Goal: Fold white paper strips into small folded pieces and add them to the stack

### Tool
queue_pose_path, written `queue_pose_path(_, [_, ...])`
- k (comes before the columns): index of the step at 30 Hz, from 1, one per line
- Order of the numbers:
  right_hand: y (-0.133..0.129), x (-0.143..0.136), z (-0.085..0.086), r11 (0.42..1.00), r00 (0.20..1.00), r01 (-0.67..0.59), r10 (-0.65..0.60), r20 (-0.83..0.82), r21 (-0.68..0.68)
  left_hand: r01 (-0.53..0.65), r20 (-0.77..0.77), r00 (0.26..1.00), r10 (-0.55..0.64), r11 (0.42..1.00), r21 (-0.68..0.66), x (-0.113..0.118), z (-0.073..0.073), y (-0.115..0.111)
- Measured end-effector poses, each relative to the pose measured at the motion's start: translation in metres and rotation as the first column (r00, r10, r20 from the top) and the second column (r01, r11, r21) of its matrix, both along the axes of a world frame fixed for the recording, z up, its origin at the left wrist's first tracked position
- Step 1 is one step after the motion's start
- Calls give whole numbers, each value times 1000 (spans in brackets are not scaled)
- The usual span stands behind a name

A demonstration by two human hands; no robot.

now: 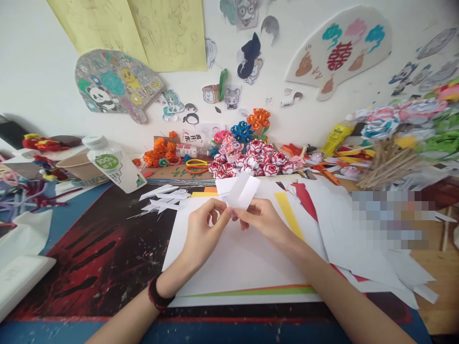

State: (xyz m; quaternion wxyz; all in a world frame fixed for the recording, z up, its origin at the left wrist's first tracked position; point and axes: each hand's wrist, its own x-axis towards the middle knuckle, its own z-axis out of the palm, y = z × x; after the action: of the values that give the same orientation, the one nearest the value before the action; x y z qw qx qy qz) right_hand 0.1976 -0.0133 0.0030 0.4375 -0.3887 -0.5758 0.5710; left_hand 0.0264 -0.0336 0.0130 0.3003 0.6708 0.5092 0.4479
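Observation:
Between my two hands is a piece of folded white paper, raised over a stack of white sheets. My left hand pinches its lower left part between thumb and finger. On the other side my right hand pinches the lower right edge, its thumb close to the left thumb. Creases and overlapping flaps show on the paper. Orange, yellow and green edges stick out from the stack beneath. A dark band circles my left wrist.
White paper strips lie on the dark mat at left, near a white bottle. Red-and-white paper flowers stand behind my hands. Loose white sheets and a bundle of stick-stemmed flowers fill the right.

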Motion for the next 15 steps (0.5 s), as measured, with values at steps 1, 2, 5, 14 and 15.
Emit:
queue_pose_path(1, [0,0,0,1000,1000,-3,3,12,14,11,-5,1000,-11,1000,-15,-1,1,0])
queue_pose_path(2, [1,1,0,1000,1000,-1,1,22,24,20,-6,1000,-20,999,-28,-2,2,1])
queue_pose_path(5, [1,1,0,1000,1000,6,-7,27,30,32,21,999,-31,999,-44,-3,2,1])
queue_pose_path(14, [1,2,-1,998,996,-61,59,-71,-25,23,142,990,-17,999,-43,1,-5,-1])
queue_pose_path(15, [1,1,-1,997,995,-62,59,-77,-36,22,144,989,-15,999,-46,1,-5,-1])
